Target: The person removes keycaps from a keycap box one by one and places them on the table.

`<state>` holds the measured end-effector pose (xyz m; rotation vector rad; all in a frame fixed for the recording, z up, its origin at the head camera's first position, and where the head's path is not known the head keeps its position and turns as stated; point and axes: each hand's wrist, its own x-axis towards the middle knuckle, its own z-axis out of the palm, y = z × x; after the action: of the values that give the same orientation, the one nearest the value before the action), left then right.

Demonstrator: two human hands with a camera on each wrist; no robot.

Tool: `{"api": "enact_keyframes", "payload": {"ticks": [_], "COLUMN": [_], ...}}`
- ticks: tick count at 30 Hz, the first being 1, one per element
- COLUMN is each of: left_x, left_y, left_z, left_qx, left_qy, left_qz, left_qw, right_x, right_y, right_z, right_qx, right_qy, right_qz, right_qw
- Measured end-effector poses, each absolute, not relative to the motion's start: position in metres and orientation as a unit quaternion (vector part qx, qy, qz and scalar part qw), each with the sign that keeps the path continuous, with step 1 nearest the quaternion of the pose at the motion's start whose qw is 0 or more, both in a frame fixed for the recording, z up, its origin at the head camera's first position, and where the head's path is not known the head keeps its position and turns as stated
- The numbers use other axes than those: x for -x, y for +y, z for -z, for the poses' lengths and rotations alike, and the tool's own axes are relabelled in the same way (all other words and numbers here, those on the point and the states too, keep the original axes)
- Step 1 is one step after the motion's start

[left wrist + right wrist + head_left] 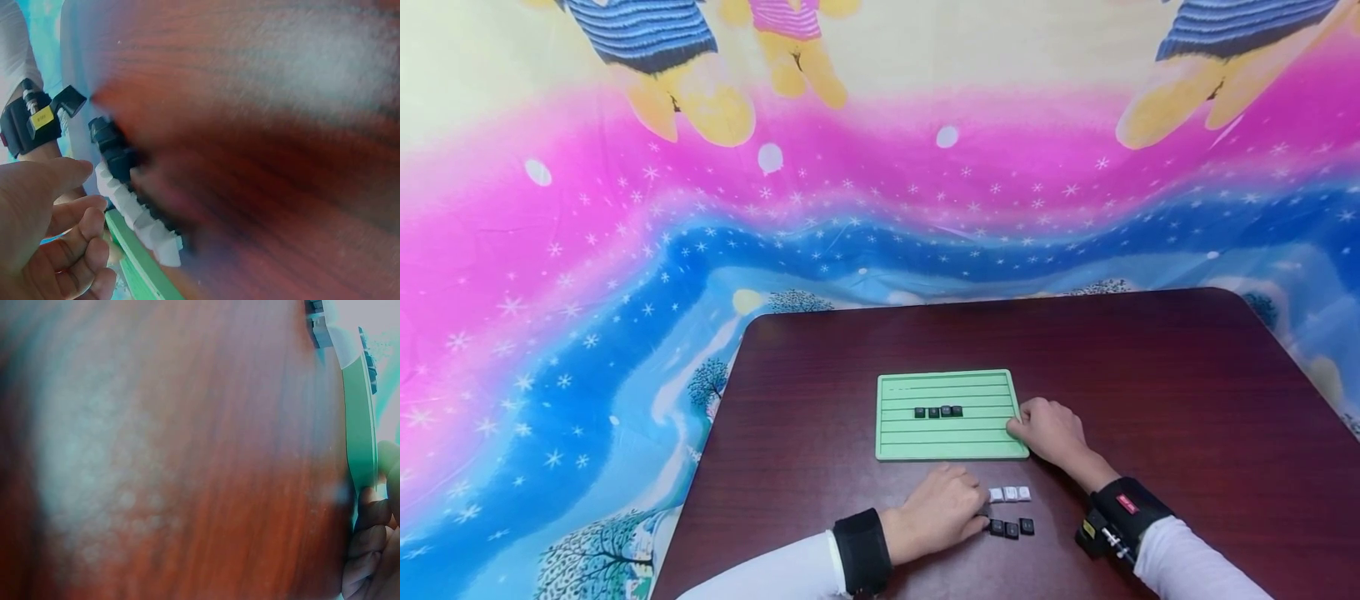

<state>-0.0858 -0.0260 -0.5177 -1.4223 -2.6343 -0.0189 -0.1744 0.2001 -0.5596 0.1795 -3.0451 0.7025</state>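
Note:
A green grooved board (947, 442) lies on the table, with a short row of black keycaps (934, 412) near its middle. My right hand (1056, 433) pinches the board's right edge, thumb on top; in the right wrist view its curled fingers (369, 544) sit against the green edge. My left hand (936, 508) is just left of two rows of loose keycaps: white keycaps (1011, 494) and, nearer me, black keycaps (1011, 528). In the left wrist view its fingers are loosely bent, with a gap between thumb and forefinger and no keycap visible there.
The dark red-brown table (820, 375) has rounded far corners. Behind it hangs a printed cloth (880, 192) in pink and blue. A black wrist strap with a small camera (1093, 533) is on the right forearm, close to the tabletop.

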Motion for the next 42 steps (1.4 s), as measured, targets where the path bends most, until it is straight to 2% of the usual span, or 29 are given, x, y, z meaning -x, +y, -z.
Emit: {"api": "enact_keyframes", "payload": {"ticks": [10, 42], "left_x": [0.097, 0.136], "left_y": [-0.028, -0.041], "left_z": [0.508, 0.508], "left_qx": [0.453, 0.376], "left_qy": [-0.885, -0.922], "left_qz": [0.018, 0.02], "left_qw": [0.109, 0.089], "right_x": [0.175, 0.176], "right_y": [0.2, 0.201], "right_z": [0.56, 0.559], "right_qx": [-0.057, -0.061], "right_qy": [-0.973, -0.972], "right_qz": [-0.223, -0.225], "right_qw": [0.003, -0.002]}}
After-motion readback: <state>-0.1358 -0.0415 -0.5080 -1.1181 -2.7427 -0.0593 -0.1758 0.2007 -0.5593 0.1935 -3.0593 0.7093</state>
